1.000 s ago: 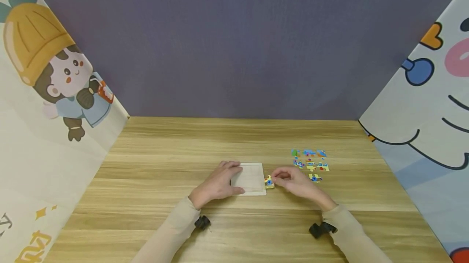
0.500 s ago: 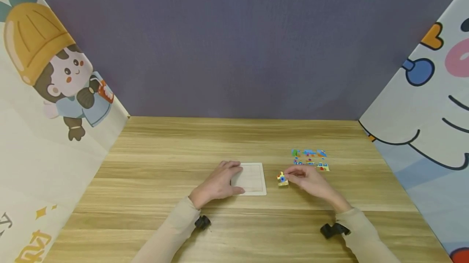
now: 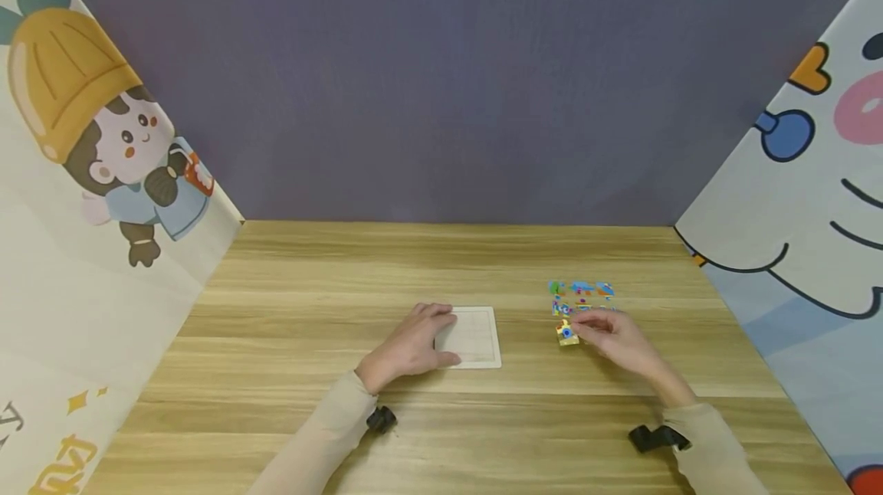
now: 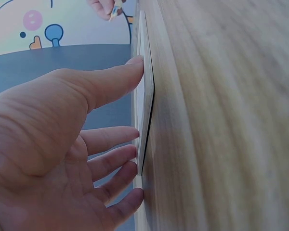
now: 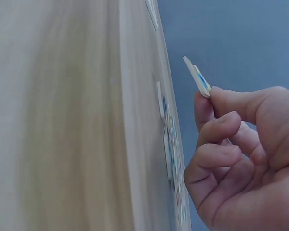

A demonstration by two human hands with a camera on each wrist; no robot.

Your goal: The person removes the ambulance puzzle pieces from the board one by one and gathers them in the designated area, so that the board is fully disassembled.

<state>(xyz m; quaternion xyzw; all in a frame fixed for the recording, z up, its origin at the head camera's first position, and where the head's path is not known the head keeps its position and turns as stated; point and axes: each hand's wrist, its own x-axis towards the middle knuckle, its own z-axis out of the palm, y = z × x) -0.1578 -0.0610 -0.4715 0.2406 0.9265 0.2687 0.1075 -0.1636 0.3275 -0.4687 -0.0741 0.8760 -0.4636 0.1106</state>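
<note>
In the head view my left hand (image 3: 410,345) rests on the left side of a pale, shallow puzzle tray (image 3: 497,361). The left wrist view shows its thumb and fingertips touching the tray's top, with the fingers nearly straight. My right hand (image 3: 617,338) pinches a yellow puzzle piece (image 3: 568,334) with a blue round print between thumb and index finger. Seen edge-on in the right wrist view, the piece (image 5: 200,79) is thin and held up off the table, its other fingers curled below. Part of the nearby piece group is hidden behind this hand.
Several colourful puzzle pieces (image 3: 582,288) lie in loose rows at the back right of the wooden table (image 3: 331,265). A dark panel (image 3: 441,96) stands behind the table, and printed cartoon walls flank it on both sides.
My right hand has moved away from the tray's right edge, to the right, carrying the pinched puzzle piece toward the piece group. The left hand and tray have stayed put.
</note>
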